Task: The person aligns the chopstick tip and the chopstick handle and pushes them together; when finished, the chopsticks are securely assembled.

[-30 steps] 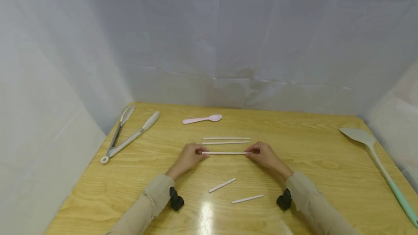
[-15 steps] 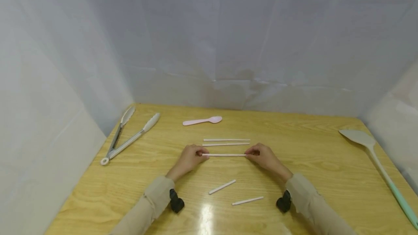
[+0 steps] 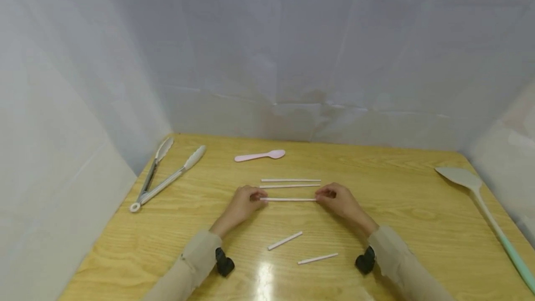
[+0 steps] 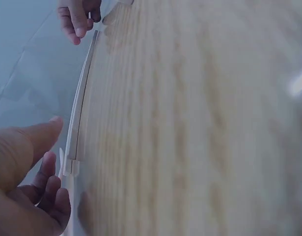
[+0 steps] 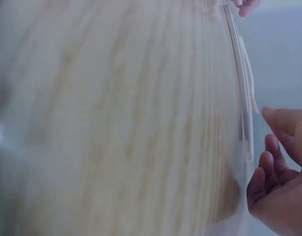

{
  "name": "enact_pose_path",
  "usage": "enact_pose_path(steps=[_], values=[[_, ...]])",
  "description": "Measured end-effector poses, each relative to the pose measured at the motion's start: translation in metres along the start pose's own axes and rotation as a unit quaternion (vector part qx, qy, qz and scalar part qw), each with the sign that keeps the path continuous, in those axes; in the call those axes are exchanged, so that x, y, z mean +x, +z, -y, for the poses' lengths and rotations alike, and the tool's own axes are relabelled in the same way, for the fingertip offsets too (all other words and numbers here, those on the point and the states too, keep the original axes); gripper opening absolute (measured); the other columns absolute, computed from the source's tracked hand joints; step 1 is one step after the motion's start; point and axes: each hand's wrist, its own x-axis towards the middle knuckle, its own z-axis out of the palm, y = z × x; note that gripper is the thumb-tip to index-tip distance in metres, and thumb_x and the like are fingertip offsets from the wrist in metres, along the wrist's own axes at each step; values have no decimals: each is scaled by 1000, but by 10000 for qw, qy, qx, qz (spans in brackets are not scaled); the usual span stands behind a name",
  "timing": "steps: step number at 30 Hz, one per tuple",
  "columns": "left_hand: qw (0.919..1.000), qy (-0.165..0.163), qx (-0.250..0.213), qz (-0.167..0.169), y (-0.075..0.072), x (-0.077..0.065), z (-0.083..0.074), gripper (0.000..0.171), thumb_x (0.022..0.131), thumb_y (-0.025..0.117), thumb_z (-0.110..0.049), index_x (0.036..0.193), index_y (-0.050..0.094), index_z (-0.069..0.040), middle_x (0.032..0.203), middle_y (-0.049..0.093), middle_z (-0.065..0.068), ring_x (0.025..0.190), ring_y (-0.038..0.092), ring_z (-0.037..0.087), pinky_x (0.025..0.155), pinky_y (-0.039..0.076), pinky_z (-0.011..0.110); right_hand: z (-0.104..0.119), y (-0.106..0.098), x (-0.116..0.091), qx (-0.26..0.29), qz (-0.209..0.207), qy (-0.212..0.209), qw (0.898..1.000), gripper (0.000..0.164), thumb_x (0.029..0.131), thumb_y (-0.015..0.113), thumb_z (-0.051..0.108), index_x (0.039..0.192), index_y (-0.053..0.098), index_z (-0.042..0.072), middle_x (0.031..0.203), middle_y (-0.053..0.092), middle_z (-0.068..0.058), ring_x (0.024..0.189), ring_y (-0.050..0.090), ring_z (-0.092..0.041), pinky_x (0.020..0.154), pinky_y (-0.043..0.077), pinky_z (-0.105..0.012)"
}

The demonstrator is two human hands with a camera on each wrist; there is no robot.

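A slim pale chopstick (image 3: 291, 199) lies crosswise on the wooden table, the nearest of three parallel ones. Behind it are a second chopstick (image 3: 290, 186) and a third chopstick (image 3: 291, 180). My left hand (image 3: 246, 201) is at the front chopstick's left end; in the left wrist view its thumb and fingers stand apart beside the stick end. My right hand (image 3: 339, 200) is at the other end, and the right wrist view shows its thumb and curved fingers parted with nothing between them. Closer to me lie two short pale sticks, one slanted (image 3: 285, 240), one flatter (image 3: 317, 258).
A pink spoon (image 3: 260, 155) lies at the back of the table (image 3: 397, 189). Spread metal tongs (image 3: 167, 178) rest at the left edge. At the right edge is a long spatula (image 3: 486, 210) with a green handle. White sheeting (image 3: 267, 59) surrounds the back and sides.
My right fingers have drawn slightly off the front chopstick's right end. My left hand has stayed almost in place. The whole head view has shifted slightly; the other things lie as before.
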Motion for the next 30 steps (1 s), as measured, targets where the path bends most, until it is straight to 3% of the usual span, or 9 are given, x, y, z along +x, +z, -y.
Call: enact_pose_path(steps=[7,15,21,30], values=[[9996,212,-57,150,-2,-10,-10,15,84,70,-15,98,71,-8,87,62,2,82,51,13,75,43,27,5,-5,-4,146,-522,-42,9985,17,87,68,13,99,70,2,87,60,-7,76,51,-13,67,45,-23],[9969,110,-474,614,-1,-21,-21,21,90,64,-17,105,68,-3,103,66,9,94,59,20,83,49,33,8,-11,-19,-46,-588,-451,9972,30,84,71,15,110,65,1,100,63,-12,90,56,-22,77,49,-31],[9920,239,-531,1116,1,-31,-25,28,93,60,-20,113,65,-2,112,65,11,100,59,23,86,49,35,12,-11,-34,-324,-165,-739,9966,45,81,74,16,119,59,-3,113,61,-19,102,56,-34,84,48,-49],[9776,464,-393,2017,5,-43,-36,31,93,60,-22,116,62,-1,113,64,10,104,59,24,90,48,35,17,-6,-61,-940,993,-1302,9820,50,78,77,28,117,60,1,114,61,-14,108,52,-37,92,40,-56]])
